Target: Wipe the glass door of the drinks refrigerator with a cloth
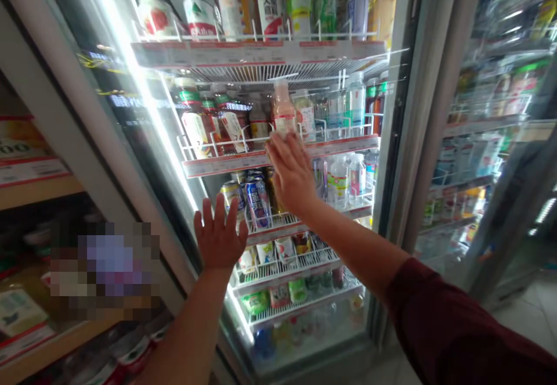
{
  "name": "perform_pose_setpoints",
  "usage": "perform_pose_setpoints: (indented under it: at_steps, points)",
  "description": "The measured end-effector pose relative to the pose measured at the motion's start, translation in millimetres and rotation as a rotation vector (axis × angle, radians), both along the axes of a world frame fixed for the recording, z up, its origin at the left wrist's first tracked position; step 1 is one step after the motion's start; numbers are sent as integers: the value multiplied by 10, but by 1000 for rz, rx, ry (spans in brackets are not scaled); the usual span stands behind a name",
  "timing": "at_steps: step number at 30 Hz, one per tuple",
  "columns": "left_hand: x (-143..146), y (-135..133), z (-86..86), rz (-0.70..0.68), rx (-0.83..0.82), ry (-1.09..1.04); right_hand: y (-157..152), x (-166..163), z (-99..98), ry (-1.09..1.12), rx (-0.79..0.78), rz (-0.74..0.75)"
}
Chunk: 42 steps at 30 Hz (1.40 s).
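In the head view, my left hand [221, 231] is raised with its fingers spread, holding nothing, in front of the lower left part of a glass-front drinks fridge [400, 158]. My right hand [291, 167] reaches further up to the second shelf, its fingers stretched out flat. Those fingertips overlap the lower part of a pale pink bottle [285, 106]. Whether they touch the bottle or only the glass before it, I cannot tell. Something pale shows at the fingers' edge, too blurred to name. Beer-like cans [258, 202] stand between my hands.
Drinks fill several wire shelves behind red-edged price strips [278, 161]. Reflections cross the glass. A bright light strip [130, 71] runs down the left side. Wooden shelves [39, 192] with packaged goods stand at left, and another drinks fridge [483, 123] at right.
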<state>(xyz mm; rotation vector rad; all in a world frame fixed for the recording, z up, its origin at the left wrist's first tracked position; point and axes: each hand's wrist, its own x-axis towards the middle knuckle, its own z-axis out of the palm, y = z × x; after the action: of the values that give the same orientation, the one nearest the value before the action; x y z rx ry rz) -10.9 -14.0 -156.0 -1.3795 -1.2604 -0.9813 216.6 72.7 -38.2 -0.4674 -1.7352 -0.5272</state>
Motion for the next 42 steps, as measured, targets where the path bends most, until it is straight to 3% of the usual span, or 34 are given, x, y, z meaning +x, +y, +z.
perform_pose_setpoints:
  at_steps: [2,4,8,10,16,22,24,29,34,36,38,40,42]
  points:
    - [-7,-2,-2,3,-12,-8,-80,-59,-90,-175,69,12]
    - [-17,-2,-8,-8,-38,-41,-90,-52,-43,-240,82,6]
    - [-26,5,-12,-16,-30,-31,33,24,330,-12,-19,-27]
    - [-14,9,-4,2,-7,8,31,-10,389,56,-50,-52]
    - [13,9,20,17,16,31,-161,-124,122,-340,111,-97]
    - [-36,10,-7,-63,-50,-59,49,46,447,18,-97,-163]
    - [-38,9,-9,-50,-55,-66,17,4,325,-47,-91,-164]
    - [-14,10,-2,-14,-47,-97,-106,36,-162,-442,89,-89]
    - [1,1,8,5,-67,-113,186,390,-166,-1,-37,-124]
    - [9,-4,18,11,-86,-135,227,436,-318,70,-64,-127]
    - [19,-8,28,11,-109,-162,181,431,-594,-67,-28,-81]
    - [28,-10,34,7,-122,-170,118,447,-862,-355,75,20]
    - [34,-9,34,9,-134,-164,123,532,-984,-525,152,96]
